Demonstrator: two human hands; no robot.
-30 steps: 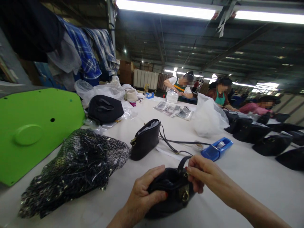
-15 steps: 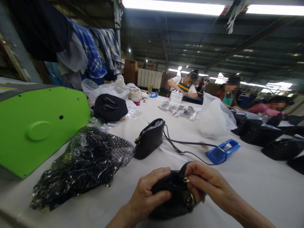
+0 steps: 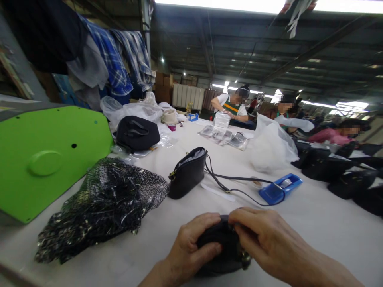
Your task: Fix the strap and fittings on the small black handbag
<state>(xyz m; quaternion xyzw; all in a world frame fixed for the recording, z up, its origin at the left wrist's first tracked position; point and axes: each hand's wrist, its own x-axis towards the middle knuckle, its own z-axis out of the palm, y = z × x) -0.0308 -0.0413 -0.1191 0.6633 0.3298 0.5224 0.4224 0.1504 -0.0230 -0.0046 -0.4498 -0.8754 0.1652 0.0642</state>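
white cloth table, small black bag gripped in both hands

pale cloth covers a long work table [image 3: 314, 223] in a dim hall with strip lights overhead and shirts hanging at the far left. a bright green panel [image 3: 44, 159] leans at the table's left edge, with a glittery black-and-white mesh bundle [image 3: 104, 207] lying beside it. a black crossbody bag [image 3: 187, 173] stands mid-table, its strap trailing to a blue tape dispenser [image 3: 279, 188]. a white plastic bag [image 3: 269, 147] sits beyond it, and more dark bags line the right side, where other people are seated at work.

at the near edge, a small black bag [image 3: 221, 249] rests on the cloth between both hands. left hand [image 3: 188, 249] wraps its left side, fingers curled and thumb pressed against the front. right hand [image 3: 269, 243] covers the top and right side, fingers bent close together over the upper edge; whether they pinch anything there cannot be told.
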